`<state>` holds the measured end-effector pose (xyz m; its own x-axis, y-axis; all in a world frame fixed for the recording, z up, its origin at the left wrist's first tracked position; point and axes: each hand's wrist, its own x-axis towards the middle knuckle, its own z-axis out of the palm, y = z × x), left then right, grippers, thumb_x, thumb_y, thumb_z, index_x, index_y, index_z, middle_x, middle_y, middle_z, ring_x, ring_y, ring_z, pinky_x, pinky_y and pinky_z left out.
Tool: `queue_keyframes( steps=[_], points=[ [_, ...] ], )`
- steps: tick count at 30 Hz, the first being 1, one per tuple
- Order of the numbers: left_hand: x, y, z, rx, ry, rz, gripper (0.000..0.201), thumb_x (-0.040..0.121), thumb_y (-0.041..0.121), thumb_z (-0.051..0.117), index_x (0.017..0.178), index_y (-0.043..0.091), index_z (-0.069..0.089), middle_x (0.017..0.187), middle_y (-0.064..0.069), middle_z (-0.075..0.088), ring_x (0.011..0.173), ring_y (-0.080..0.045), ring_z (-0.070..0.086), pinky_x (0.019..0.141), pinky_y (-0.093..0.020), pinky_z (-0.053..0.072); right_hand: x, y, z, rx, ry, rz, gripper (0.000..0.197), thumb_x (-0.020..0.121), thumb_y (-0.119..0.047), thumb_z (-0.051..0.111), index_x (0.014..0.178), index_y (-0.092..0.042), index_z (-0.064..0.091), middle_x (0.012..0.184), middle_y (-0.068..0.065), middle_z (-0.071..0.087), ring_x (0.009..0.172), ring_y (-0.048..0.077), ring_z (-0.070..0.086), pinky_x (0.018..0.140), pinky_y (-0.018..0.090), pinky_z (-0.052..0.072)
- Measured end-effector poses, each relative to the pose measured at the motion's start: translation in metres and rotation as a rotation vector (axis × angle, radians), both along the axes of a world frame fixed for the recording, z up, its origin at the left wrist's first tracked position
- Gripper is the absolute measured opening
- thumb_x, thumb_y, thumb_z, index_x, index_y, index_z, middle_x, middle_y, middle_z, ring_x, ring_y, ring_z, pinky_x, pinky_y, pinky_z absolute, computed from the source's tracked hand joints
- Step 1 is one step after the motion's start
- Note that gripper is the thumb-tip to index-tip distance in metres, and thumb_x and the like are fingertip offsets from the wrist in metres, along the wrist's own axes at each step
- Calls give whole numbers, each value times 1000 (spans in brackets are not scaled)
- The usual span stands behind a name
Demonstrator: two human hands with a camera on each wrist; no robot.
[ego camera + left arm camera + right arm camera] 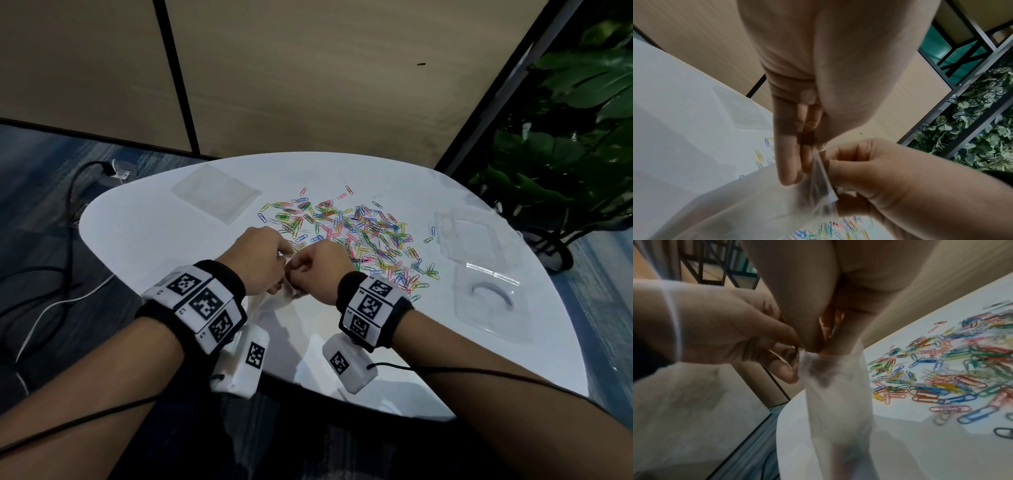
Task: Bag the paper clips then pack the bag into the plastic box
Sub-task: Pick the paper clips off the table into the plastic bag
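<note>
The fingers [783, 368] of the left hand [255, 260] pinch one side of the top edge of a clear bag [836, 402]. The fingers [842, 164] of the right hand [318, 265] are curled and pinch the other side of that edge, and something green and orange shows between them, too blurred to name. The two hands touch each other at the mouth of the bag. The bag hangs down from the hands toward the near edge of the white bench [205, 260].

Just past the hands lies a wide pile of paper clips [359, 233] in many colors, spread flat on the bench. To the right of the pile sits the clear plastic box [472, 240], and nearer to the person lies a clear lid [489, 301], apart from the box. At the far left of the bench lies a flat stack of more clear bags [217, 193].

A green plant [582, 137] stands beside the bench on the right. Dark cables [68, 222] run over the floor on the left.
</note>
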<state>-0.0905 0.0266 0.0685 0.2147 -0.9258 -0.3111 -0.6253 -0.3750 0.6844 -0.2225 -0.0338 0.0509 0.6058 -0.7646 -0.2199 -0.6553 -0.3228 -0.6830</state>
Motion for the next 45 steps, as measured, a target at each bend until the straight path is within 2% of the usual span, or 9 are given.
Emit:
queue_keyframes(
  steps=[5,11,14,16,20,27,31,35,45],
  points=[
    [2,2,1,-8,0,0,36,95,-2,43,116,3,72,79,-22,76,69,-33,77,75,-42,65,-5,7,-1,-101,42,202,28,85,-4,53,94,-14,78,82,7,69,77,24,62,69,26,48],
    [11,2,3,10,-29,39,37,98,0,42,128,3,65,79,-19,76,69,-29,77,75,-41,65,-40,-22,7,495,-447,-237,24,90,11,52,94,-1,73,95,15,74,85,28,72,77,36,61],
    [16,1,1,24,-60,51,38,97,1,43,128,6,65,79,-16,76,68,-26,78,77,-39,65,-76,-48,-8,278,-11,-225,26,87,-4,68,112,-11,67,100,12,72,81,27,71,73,41,62],
    [17,1,1,36,-64,57,38,96,1,44,127,7,66,79,-15,76,69,-26,78,77,-39,65,-97,-54,-24,172,451,-171,65,77,-17,81,134,-17,51,116,9,65,87,25,70,71,38,62],
    [20,3,3,45,-90,59,39,97,0,46,130,9,64,79,-14,76,68,-24,77,77,-39,65,-108,-31,-59,154,724,-102,120,64,-35,89,154,-17,12,153,17,26,131,36,46,102,48,48],
    [14,8,8,68,-141,5,42,96,-5,49,133,9,62,108,-18,72,84,-30,76,84,-41,63,-69,-14,-89,-123,444,-129,70,84,-18,71,145,-15,36,141,13,37,113,27,58,97,30,46],
    [20,10,9,89,-161,3,44,95,-5,47,132,11,63,93,-11,69,84,-29,76,82,-40,63,-57,-26,-97,-268,456,-20,60,88,-8,63,143,-24,43,150,11,34,123,30,52,103,36,47],
    [22,11,12,95,-182,-5,42,96,-3,46,129,14,66,87,-10,68,79,-27,76,81,-39,64,-54,-34,-105,-477,487,197,31,88,4,53,110,-11,68,106,12,65,96,31,63,81,35,55],
    [16,11,12,115,-217,-60,43,93,-4,49,128,13,67,105,-18,72,93,-34,72,88,-42,61,-69,-52,-73,-72,260,-283,11,86,-19,72,93,-13,79,85,5,76,67,12,62,62,16,48]
  ],
)
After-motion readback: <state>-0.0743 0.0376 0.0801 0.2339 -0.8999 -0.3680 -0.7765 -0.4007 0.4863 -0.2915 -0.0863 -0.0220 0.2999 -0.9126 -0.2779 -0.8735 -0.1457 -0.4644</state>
